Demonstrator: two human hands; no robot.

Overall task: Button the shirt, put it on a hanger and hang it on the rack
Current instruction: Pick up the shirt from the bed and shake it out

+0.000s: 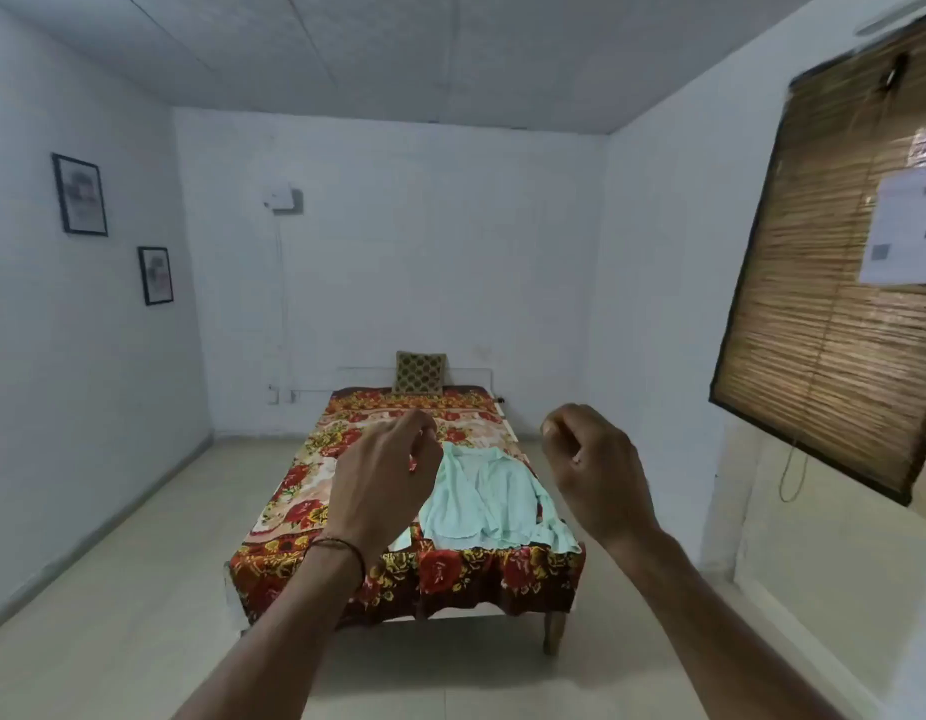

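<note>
Bed (305, 491) holds shirt (492, 501); left hand (383, 475) loose, right hand (596, 470) curled, seemingly empty.

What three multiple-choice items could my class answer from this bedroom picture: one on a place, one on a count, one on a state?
1. Where does the pale green shirt lie? A on a chair; B on the flowered bed; C on a rack.
2. How many framed pictures hang on the left wall? A one; B two; C four.
3. What are the two hands doing? A gripping the shirt; B holding a hanger; C raised, holding nothing.

Key: 1 B, the shirt is spread at the bed's near end. 2 B, two black frames hang there, one lower than the other. 3 C, the left hand and right hand are in the air with nothing in them.
</note>
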